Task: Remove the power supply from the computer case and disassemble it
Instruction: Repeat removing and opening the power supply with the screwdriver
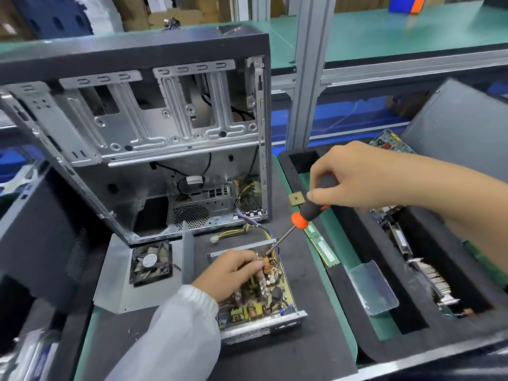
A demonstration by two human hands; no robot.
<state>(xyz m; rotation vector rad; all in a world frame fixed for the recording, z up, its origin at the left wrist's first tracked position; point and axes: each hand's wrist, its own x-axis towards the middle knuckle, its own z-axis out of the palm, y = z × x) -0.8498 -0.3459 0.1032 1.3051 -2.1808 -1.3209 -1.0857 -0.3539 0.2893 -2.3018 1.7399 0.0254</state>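
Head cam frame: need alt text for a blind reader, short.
A person's right hand holds an orange-and-black screwdriver, its tip down in the opened power supply, while the left hand pinches a part on its circuit board. The emptied computer case stands behind; the removed cover with fan lies at left.

At centre frame, the tall bare-metal computer case [154,138] is silver-grey with a black top edge. Below it, the open grey-metal power supply box [264,303] shows a mustard-yellow circuit board with a copper-orange coil. Yellow, black and purple wires [247,229] trail from it. The long-shafted screwdriver [308,213], right of centre, has a black handle and an orange collar. The flat mat [310,270] is black, edged green. At lower left, the sleeve [176,339] is white.
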